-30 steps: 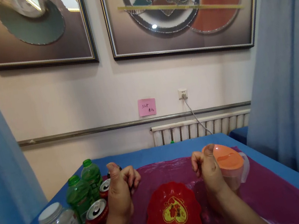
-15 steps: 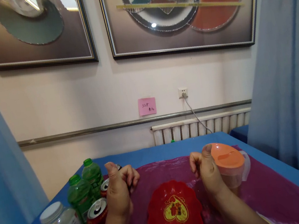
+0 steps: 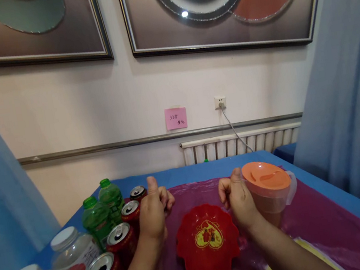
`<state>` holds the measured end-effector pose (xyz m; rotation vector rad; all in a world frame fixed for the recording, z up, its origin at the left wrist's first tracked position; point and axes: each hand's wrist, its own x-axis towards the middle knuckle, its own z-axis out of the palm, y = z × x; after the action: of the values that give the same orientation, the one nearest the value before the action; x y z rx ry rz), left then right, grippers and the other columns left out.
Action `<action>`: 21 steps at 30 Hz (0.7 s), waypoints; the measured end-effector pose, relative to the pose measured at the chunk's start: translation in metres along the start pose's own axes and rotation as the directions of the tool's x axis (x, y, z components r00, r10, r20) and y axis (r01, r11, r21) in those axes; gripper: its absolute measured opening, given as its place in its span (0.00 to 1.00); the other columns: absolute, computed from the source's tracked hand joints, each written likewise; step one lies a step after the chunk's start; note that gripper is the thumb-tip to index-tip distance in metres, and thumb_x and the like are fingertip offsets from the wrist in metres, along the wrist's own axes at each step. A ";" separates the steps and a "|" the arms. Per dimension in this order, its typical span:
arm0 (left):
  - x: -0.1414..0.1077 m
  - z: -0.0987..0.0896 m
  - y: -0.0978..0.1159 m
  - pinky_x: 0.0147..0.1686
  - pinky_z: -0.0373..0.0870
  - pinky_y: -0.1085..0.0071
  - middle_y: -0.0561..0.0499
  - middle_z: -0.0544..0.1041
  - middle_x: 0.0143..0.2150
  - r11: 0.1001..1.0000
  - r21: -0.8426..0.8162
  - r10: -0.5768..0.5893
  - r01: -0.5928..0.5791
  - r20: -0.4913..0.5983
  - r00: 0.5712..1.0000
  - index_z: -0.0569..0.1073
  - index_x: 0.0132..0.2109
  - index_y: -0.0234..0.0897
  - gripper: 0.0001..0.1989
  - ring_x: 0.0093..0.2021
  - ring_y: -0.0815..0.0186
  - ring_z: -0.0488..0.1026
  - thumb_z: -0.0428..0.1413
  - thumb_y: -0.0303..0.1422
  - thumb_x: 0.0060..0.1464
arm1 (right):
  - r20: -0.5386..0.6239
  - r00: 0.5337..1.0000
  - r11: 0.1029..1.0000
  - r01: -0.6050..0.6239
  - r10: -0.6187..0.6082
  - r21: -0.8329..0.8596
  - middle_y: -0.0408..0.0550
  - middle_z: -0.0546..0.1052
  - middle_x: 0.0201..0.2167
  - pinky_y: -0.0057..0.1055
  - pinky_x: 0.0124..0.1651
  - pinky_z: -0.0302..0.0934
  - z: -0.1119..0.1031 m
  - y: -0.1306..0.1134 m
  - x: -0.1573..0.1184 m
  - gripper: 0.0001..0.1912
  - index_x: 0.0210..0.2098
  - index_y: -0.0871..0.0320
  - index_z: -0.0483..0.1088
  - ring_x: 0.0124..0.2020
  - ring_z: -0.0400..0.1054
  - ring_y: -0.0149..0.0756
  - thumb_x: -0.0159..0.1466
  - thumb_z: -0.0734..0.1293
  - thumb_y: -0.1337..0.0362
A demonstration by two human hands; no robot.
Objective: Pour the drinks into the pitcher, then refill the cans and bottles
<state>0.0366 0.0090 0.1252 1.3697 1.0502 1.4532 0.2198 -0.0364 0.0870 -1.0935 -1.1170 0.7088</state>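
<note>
My left hand is held above the table in a loose fist, thumb pointing up, beside a row of red drink cans. Opposite it, my right hand makes the same thumb-up fist, close to a clear plastic pitcher with an orange lid. Neither fist shows anything in it. Between and below my wrists lies a red scalloped plate with a yellow heart-shaped print at its centre. Neither hand touches it.
Left of the cans stand two green plastic bottles and two clear jars with white lids. A purple plastic sheet covers part of the blue table. Yellow cloth-like material shows beside my right forearm. Behind are a radiator and wall.
Both fists have moved inward, closer to each other. The view has tipped down a little, so more of the plate, the cans and the yellow material shows.
</note>
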 end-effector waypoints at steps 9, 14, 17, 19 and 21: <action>-0.016 0.028 -0.024 0.26 0.57 0.73 0.58 0.64 0.20 0.953 0.275 0.099 -0.128 0.116 0.988 0.64 0.22 0.40 0.19 0.23 0.70 0.60 0.53 0.46 0.53 | 0.342 0.938 0.969 0.041 0.047 -0.244 0.44 0.72 0.25 0.30 0.33 0.56 -0.025 0.042 -0.067 0.28 0.34 0.56 0.68 0.27 0.66 0.35 0.74 0.48 0.45; -0.040 0.053 -0.029 0.30 0.63 0.72 0.57 0.72 0.26 0.936 0.331 0.067 -0.123 0.175 0.982 0.70 0.32 0.39 0.07 0.27 0.68 0.69 0.56 0.37 0.50 | 0.438 0.894 0.925 0.088 0.090 -0.369 0.45 0.75 0.30 0.31 0.36 0.60 -0.051 0.109 -0.108 0.12 0.39 0.54 0.65 0.32 0.70 0.37 0.73 0.53 0.60; -0.052 0.061 -0.022 0.31 0.66 0.72 0.55 0.76 0.29 0.919 0.374 0.038 -0.123 0.226 0.973 0.72 0.35 0.38 0.06 0.28 0.68 0.72 0.57 0.35 0.50 | 0.489 0.871 0.913 0.163 0.045 -0.374 0.47 0.76 0.33 0.32 0.40 0.62 -0.060 0.122 -0.114 0.12 0.38 0.55 0.66 0.35 0.71 0.37 0.71 0.52 0.67; -0.060 0.060 -0.015 0.31 0.66 0.71 0.54 0.78 0.31 0.898 0.418 0.016 -0.134 0.275 0.961 0.73 0.36 0.39 0.07 0.28 0.67 0.73 0.57 0.36 0.51 | 0.525 0.851 0.903 0.202 0.030 -0.380 0.47 0.77 0.33 0.32 0.40 0.61 -0.064 0.118 -0.114 0.12 0.39 0.55 0.67 0.36 0.71 0.37 0.69 0.53 0.70; -0.070 0.053 -0.009 0.33 0.68 0.70 0.52 0.79 0.34 0.873 0.460 0.007 -0.160 0.316 0.949 0.73 0.38 0.39 0.08 0.31 0.65 0.75 0.57 0.37 0.53 | 0.562 0.827 0.896 0.233 0.022 -0.377 0.47 0.77 0.33 0.31 0.39 0.61 -0.067 0.109 -0.114 0.12 0.39 0.55 0.69 0.35 0.71 0.36 0.67 0.55 0.72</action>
<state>0.0916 -0.0551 0.0996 1.9482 1.2030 1.0183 0.2539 -0.1216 -0.0571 -1.2126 -1.9002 0.7259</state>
